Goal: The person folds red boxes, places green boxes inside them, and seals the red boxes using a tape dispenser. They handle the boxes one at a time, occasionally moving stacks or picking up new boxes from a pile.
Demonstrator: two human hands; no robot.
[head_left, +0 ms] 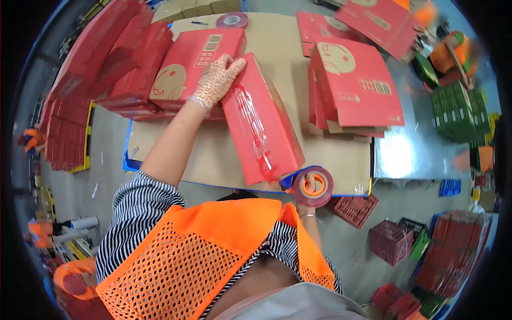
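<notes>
My left hand, in a thin patterned glove, grips the far end of a red cardboard box. The box stands at a slant on the table, and shiny clear tape runs along its upward side. At the near end of that box, my right hand holds a tape dispenser with a large roll on an orange core. Most of the right hand is hidden behind the roll; a finger shows through the core. The blue head of the dispenser is right at the box's near edge.
Red boxes are stacked along the left of the brown tabletop. Folded red cartons lie to the right, beside a metal table. A spare tape roll lies at the far edge. Crates stand on the floor; a person works at right.
</notes>
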